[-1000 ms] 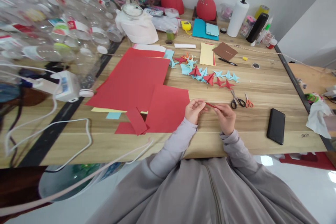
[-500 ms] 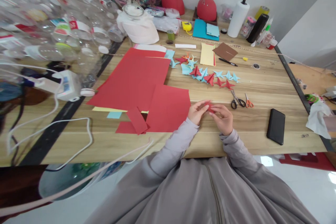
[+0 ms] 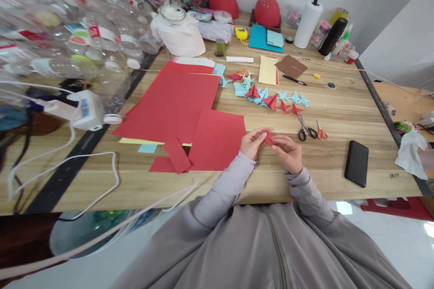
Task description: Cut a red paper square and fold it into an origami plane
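Between my two hands is a small folded piece of red paper point(image 3: 268, 138), held above the front of the table. My left hand point(image 3: 252, 143) pinches its left side, fingers closed. On the other side my right hand point(image 3: 289, 151) has thumb and fingertips closed at its right edge. Left of my hands lie large red paper sheets point(image 3: 176, 99) and smaller red paper strips point(image 3: 176, 155). Beyond them, red and light-blue folded paper cranes point(image 3: 271, 101) sit in a loose row. Black-handled scissors point(image 3: 307, 132) and small orange scissors point(image 3: 322, 132) rest to the right.
A black phone point(image 3: 356, 163) lies at the right. Many plastic bottles point(image 3: 101, 31) crowd the left side, near a white cable point(image 3: 113, 167). Along the back are a tape measure point(image 3: 241, 33), blue paper point(image 3: 257, 38), a paper roll point(image 3: 308, 25) and a black bottle point(image 3: 332, 36).
The fingers of both hands have shifted slightly apart, and more of the red paper's face shows between them. Everything else on the table stays where it was.
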The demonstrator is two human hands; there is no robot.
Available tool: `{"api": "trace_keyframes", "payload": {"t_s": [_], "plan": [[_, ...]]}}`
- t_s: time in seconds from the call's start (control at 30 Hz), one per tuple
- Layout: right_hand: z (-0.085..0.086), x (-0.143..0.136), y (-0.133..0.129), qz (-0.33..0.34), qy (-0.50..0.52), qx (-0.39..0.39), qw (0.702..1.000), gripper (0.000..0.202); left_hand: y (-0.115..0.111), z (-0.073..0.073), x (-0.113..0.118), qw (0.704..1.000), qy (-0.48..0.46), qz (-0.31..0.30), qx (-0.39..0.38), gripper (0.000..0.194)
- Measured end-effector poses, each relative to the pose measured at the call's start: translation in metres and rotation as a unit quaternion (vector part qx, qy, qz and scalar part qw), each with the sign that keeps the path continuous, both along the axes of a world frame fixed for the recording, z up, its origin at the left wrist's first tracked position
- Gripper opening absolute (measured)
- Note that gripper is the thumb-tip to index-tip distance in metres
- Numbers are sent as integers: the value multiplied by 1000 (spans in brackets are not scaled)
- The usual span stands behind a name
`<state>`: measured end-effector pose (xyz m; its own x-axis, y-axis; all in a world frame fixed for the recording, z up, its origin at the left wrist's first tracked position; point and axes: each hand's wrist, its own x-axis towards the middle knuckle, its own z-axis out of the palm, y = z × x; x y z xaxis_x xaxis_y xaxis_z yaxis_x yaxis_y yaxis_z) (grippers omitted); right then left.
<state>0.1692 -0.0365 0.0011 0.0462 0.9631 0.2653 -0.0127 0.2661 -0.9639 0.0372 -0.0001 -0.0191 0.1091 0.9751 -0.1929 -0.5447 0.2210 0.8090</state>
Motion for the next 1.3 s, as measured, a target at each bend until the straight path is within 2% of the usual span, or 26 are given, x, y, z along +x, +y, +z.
{"api": "trace_keyframes", "payload": {"t_s": [0.13, 0.33, 0.57, 0.8, 1.3], "plan": [[-1, 1, 1, -13, -8, 12, 1000, 12, -1, 3, 0, 1000, -2, -8, 11, 38], [-1, 3, 1, -35, -3, 2, 999, 11, -3, 9, -4, 995, -79, -59, 10, 42], [-2, 3, 1, -35, 26, 3, 999, 12, -4, 11, -6, 989, -111, -92, 12, 41], [-5, 3, 1, -27, 39, 1, 999, 14, -6, 16, -4, 991, -110, -80, 11, 36], [-4, 3, 1, -26, 35, 2, 999, 13, -6, 13, -4, 992, -102, -77, 14, 36]]}}
